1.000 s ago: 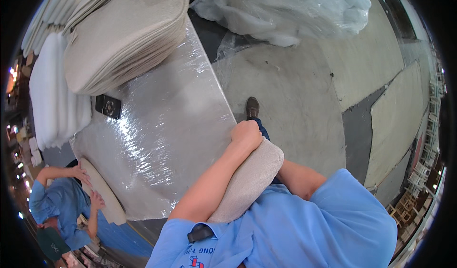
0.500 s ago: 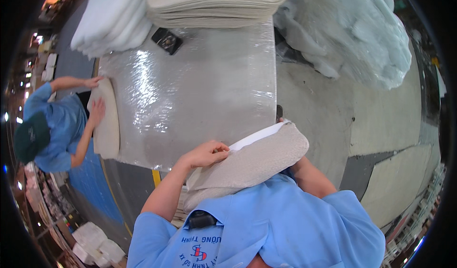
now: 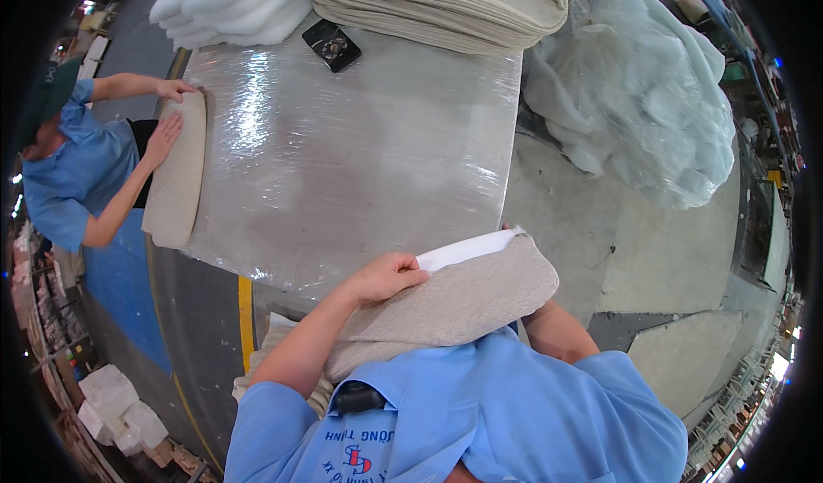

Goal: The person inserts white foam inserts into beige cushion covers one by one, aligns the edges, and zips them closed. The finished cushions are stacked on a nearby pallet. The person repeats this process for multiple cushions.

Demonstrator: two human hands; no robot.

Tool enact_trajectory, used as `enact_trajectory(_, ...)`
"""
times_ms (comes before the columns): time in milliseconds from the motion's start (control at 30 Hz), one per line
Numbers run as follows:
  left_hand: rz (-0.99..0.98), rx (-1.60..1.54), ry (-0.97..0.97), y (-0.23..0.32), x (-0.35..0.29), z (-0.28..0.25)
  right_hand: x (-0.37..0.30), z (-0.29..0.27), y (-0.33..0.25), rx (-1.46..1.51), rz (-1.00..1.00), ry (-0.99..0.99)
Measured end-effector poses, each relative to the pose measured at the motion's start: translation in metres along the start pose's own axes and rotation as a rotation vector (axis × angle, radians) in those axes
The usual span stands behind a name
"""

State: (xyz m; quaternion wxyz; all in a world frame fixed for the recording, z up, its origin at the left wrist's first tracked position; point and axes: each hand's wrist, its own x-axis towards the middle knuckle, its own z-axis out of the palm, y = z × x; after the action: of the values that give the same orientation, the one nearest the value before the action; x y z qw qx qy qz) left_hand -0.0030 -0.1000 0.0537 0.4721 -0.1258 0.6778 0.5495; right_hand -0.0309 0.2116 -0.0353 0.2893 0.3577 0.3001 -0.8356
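A beige textured fabric cover (image 3: 463,299) with a strip of white padding (image 3: 470,250) along its far edge lies across my front, at the near side of the table. My left hand (image 3: 390,279) pinches that far edge, thumb and fingers closed where fabric and padding meet. My right hand (image 3: 507,226) is mostly hidden behind the cover's right end; only a fingertip shows at the far corner, gripping it. More beige fabric pieces (image 3: 249,376) are stacked below my left forearm, partly hidden.
The table (image 3: 351,157) is wrapped in shiny plastic film. On its far side are white padding (image 3: 240,7), a beige fabric stack (image 3: 437,7) and a small black box (image 3: 331,46). A co-worker (image 3: 73,174) handles another beige piece (image 3: 178,174) at left. A plastic-bagged bundle (image 3: 634,89) stands right.
The view has shifted, so the table and co-worker sit differently in it. My left hand has slid a little right along the edge, its fingers now closed tighter on it.
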Motion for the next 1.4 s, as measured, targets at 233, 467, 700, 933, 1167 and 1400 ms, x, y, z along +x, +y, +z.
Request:
enact_trajectory(233,0.310,0.345,0.594,-0.016,0.021,0.016,0.002,0.013,-0.005,0.081,0.142,-0.003)
enact_trajectory(467,0.286,0.308,0.743,-0.029,0.042,-0.017,-0.005,0.012,-0.002,0.048,0.064,0.090)
enact_trajectory(700,-0.185,0.096,0.020,-0.039,-0.039,-0.065,0.050,0.035,-0.138,-1.450,-0.041,0.063)
enact_trajectory(933,0.188,0.366,0.616,-0.079,-0.025,-0.035,0.034,0.130,-0.050,-2.336,-0.008,-0.479)
enact_trajectory(1167,0.284,0.537,0.827,-0.095,-0.004,-0.034,0.040,0.104,-0.023,-2.244,-0.511,-0.155)
enact_trajectory(1400,0.321,0.281,0.806,-0.113,-0.013,-0.054,0.047,0.092,-0.027,-2.255,-0.704,-0.246)
